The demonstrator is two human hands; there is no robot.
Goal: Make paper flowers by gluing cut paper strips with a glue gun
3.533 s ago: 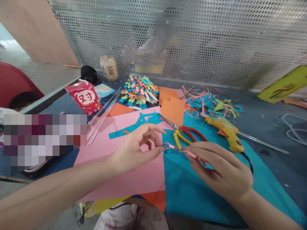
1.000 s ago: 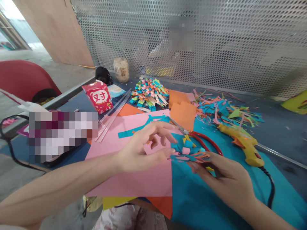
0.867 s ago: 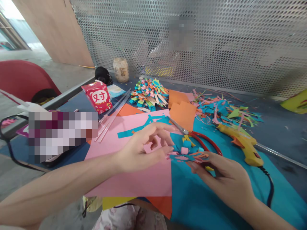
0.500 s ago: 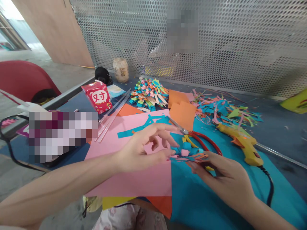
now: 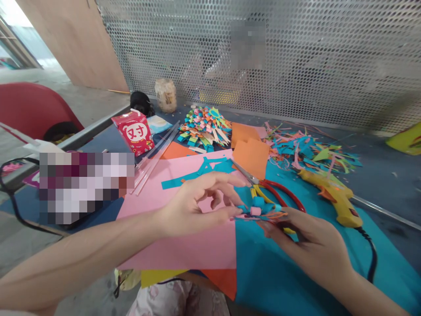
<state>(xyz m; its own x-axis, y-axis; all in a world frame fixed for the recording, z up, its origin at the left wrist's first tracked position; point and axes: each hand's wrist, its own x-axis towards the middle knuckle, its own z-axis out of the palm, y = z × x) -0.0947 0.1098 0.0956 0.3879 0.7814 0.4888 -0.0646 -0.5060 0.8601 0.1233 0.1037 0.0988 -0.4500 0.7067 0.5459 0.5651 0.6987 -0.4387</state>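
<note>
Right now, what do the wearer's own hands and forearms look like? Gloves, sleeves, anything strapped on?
Left hand and right hand: five-fingered, ungloved. No watch, bracelet, cable or marking visible. Left forearm and right forearm mostly bare. Nail detail unclear.

bare forearms (image 5: 108,252), bare hands (image 5: 190,202), pale lap garment (image 5: 166,300), pinkish print

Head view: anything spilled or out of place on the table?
The loose paper scraps look untidy: a tangled heap strewn across the back right of the table, bits straying. The yellow glue gun lies on its side close by.
</note>
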